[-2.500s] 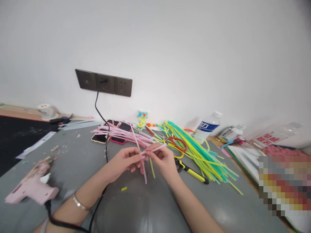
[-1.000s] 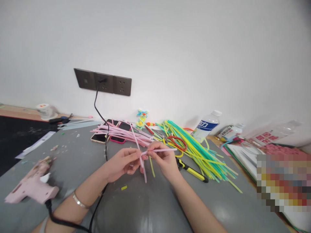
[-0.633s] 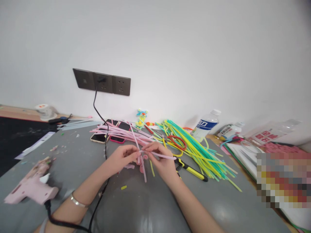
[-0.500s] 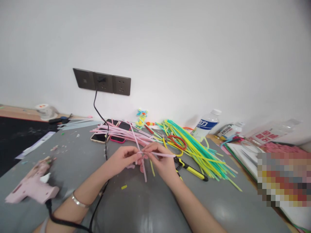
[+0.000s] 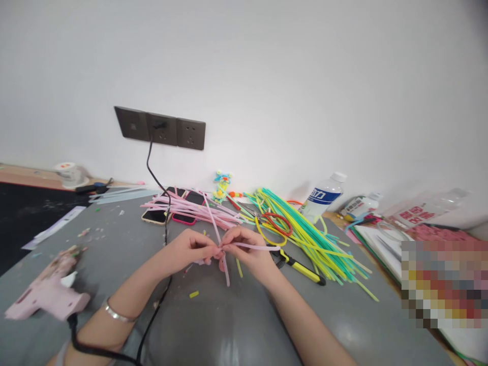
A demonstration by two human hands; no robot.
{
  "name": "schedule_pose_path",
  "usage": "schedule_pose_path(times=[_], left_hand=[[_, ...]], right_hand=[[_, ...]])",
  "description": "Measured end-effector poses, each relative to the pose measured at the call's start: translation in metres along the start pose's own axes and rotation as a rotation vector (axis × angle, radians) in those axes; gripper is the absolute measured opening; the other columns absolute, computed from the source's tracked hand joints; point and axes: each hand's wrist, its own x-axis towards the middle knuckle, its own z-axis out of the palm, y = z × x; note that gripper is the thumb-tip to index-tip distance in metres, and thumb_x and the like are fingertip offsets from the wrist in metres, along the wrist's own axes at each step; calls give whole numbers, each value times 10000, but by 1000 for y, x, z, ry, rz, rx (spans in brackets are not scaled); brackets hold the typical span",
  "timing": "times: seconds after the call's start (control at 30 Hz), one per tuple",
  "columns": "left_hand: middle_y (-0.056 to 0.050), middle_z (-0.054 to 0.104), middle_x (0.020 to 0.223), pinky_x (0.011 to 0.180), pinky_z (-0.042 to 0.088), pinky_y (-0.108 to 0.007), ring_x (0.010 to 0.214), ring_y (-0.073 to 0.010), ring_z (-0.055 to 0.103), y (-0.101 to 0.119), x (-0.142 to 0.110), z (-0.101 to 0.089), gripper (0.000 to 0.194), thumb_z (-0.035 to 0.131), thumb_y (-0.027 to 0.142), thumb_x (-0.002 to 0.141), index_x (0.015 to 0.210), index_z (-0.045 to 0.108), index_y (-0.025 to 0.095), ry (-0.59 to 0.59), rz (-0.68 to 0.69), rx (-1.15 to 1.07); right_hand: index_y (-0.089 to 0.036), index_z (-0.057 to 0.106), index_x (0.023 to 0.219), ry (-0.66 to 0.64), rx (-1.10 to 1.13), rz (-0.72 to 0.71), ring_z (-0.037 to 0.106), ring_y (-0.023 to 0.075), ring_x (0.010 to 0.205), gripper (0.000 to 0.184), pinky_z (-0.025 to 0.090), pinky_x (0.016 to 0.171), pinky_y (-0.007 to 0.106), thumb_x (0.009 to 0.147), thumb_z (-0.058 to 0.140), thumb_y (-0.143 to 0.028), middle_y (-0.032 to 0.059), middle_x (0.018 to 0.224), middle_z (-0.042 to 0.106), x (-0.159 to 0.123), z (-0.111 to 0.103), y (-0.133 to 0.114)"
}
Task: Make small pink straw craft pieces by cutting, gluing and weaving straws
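At the middle of the table my left hand [image 5: 190,252] and my right hand [image 5: 252,254] meet fingertip to fingertip, both closed in a pinch. Between them they hold a pale pink pipe cleaner [image 5: 265,247], whose free end sticks out to the right past my right hand. Its other end is hidden among my fingers. A small pink coiled piece [image 5: 222,264] shows just below the fingertips. Another pink stem [image 5: 226,272] slants down past them, and a yellow-green stem [image 5: 239,268] lies close by.
Pink pipe cleaners [image 5: 198,209] lie across phones behind my hands. Yellow and green ones [image 5: 320,244] spread rightward, beside scissors [image 5: 278,223] and yellow-black pliers [image 5: 303,269]. A pink glue gun [image 5: 49,295] lies left, its black cord [image 5: 166,239] near my left arm. A bottle [image 5: 323,198] stands behind.
My fingertips have closed in on each other, with the right hand's grip now nearer the left. The held pipe cleaner's free end has shifted slightly right and down.
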Motion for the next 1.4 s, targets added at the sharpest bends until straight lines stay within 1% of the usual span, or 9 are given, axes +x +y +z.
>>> schedule_pose_path(times=[0.13, 0.23, 0.37, 0.47, 0.6, 0.77, 0.9, 1.1, 1.4], left_hand=[[15, 524, 562, 501, 264, -238, 516, -98, 370, 1, -3, -5, 419, 627, 485, 854, 622, 704, 145, -141, -21, 117], [16, 518, 535, 501, 274, -233, 505, -98, 386, 0, -4, -12, 423, 635, 478, 844, 596, 689, 140, -169, -45, 157], [0, 599, 568, 526, 312, -227, 537, -120, 464, -6, -1, -22, 381, 613, 448, 851, 652, 723, 142, 1, -47, 275], [-17, 684, 640, 585, 363, -226, 620, -153, 555, -12, 1, -30, 236, 654, 342, 795, 674, 738, 157, 126, -52, 435], [-15, 711, 678, 580, 360, -224, 627, -158, 575, -18, 1, -32, 121, 676, 267, 749, 720, 755, 180, 54, -72, 533], [-21, 698, 761, 609, 381, -224, 688, -173, 597, -22, -3, -28, 184, 715, 354, 758, 822, 729, 182, 1, -72, 578], [-1, 655, 744, 599, 358, -224, 663, -156, 563, -22, -6, -28, 180, 678, 374, 803, 766, 705, 200, -40, -17, 613], [-5, 663, 754, 644, 403, -240, 712, -169, 580, -15, -3, -27, 215, 637, 386, 835, 783, 666, 179, -3, 0, 452], [18, 637, 688, 609, 460, -246, 608, -128, 576, -6, 6, -4, 207, 696, 360, 802, 808, 623, 166, 197, 56, -72]], right_hand=[[-202, 658, 791, -135, 12, 84, 672, 156, 621, 181, 541, 580, 272, 780, 779, -336, 19, 730, 702, -3, -3, -4], [-192, 647, 767, -206, 57, 158, 667, 152, 598, 197, 536, 579, 277, 770, 784, -332, 22, 740, 708, -3, -4, -3], [-193, 668, 762, 13, 9, 113, 659, 152, 627, 192, 530, 598, 272, 746, 801, -329, 4, 714, 679, 2, -7, 1], [-200, 671, 772, 174, 30, 96, 636, 149, 623, 219, 526, 578, 271, 720, 815, -357, 2, 728, 663, 6, -10, 4], [-194, 663, 768, 243, 19, 70, 593, 132, 594, 245, 486, 537, 246, 704, 821, -371, 2, 711, 650, 8, -11, 6], [-194, 656, 754, 256, 5, 64, 588, 135, 587, 255, 489, 537, 250, 705, 813, -390, 3, 692, 644, 8, -9, 5], [-199, 657, 774, 231, 19, 70, 609, 135, 612, 228, 514, 555, 253, 725, 799, -370, 14, 743, 668, 8, -9, 6], [-212, 645, 886, 248, 114, 97, 645, 149, 643, 301, 544, 562, 259, 682, 828, -337, 3, 769, 675, 7, -9, 7], [-222, 638, 857, 244, 223, 83, 591, 130, 640, 246, 523, 556, 243, 720, 808, -335, -17, 757, 632, 4, 2, 10]])
